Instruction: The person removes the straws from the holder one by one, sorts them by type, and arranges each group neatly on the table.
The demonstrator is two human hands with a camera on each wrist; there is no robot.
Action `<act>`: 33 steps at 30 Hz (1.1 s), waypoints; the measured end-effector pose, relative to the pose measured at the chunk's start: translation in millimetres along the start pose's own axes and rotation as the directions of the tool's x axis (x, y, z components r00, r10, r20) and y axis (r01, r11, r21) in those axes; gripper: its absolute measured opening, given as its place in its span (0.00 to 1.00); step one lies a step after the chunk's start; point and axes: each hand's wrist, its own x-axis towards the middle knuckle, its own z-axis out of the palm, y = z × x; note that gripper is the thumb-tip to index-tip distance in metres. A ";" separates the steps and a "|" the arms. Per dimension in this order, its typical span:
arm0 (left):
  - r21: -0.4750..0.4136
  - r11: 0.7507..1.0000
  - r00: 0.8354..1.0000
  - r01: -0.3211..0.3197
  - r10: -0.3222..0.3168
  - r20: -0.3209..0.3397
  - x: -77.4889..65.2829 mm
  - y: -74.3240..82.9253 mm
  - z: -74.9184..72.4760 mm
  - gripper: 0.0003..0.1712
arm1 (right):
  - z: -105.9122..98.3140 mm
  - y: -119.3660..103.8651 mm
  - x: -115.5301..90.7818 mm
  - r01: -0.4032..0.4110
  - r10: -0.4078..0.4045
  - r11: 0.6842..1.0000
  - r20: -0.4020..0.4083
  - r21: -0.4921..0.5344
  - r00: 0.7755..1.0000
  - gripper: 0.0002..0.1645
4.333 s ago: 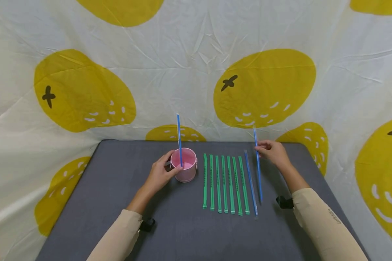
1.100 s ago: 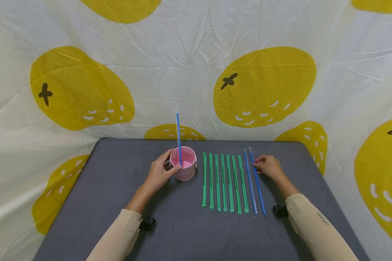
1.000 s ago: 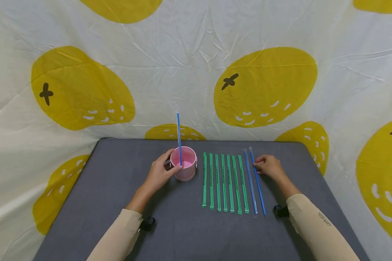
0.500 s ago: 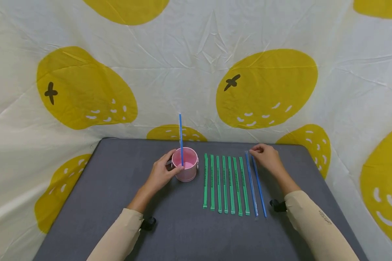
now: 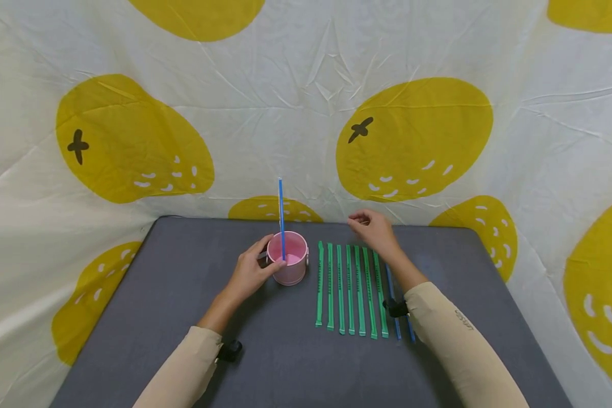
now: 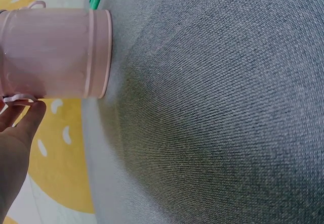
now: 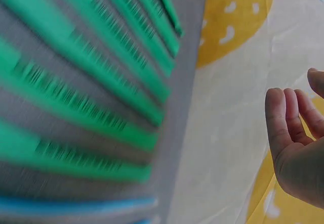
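Note:
My left hand (image 5: 252, 269) grips a small pink bucket (image 5: 289, 276) by its left side and rim; in the left wrist view its fingertips are at the bucket's side loop (image 6: 20, 98). One blue straw (image 5: 281, 209) in a clear wrapper stands upright in the bucket. Over the far ends of the green wrapped straws (image 5: 340, 289) is my right hand (image 5: 376, 229), its fingers loosely bent with nothing between them. Several of these green straws lie side by side. To their right, two blue straws (image 5: 398, 326) lie partly hidden under the right forearm.
The dark grey table (image 5: 173, 317) ends in a far edge just behind the bucket and straws. Behind it hangs a white cloth (image 5: 265, 136) printed with yellow fruit. Each wrist wears a black camera (image 5: 229, 351).
My right hand set a blue straw down beside the other blue one, let it go and moved left over the green straws. The left hand stays on the bucket.

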 end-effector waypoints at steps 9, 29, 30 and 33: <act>-0.008 1.000 1.000 -0.001 0.001 0.003 -0.6 -0.9 -2.3 0.44 | 38.2 -44.2 17.1 0.056 -0.065 0.988 0.059 0.143 0.996 0.18; -0.001 1.000 1.000 -0.020 0.020 0.000 -2.5 0.7 -5.2 0.43 | 110.0 -98.8 44.9 0.061 -0.081 0.979 0.094 0.196 0.992 0.22; -0.002 1.000 1.000 -0.020 0.020 0.000 -2.3 0.9 -5.1 0.43 | 111.8 -99.8 45.4 0.055 -0.073 0.980 0.090 0.192 0.993 0.22; -0.005 1.000 1.000 -0.016 0.016 0.007 -1.9 1.2 -4.3 0.43 | 116.2 -101.8 46.5 0.040 -0.055 0.982 0.079 0.187 0.995 0.21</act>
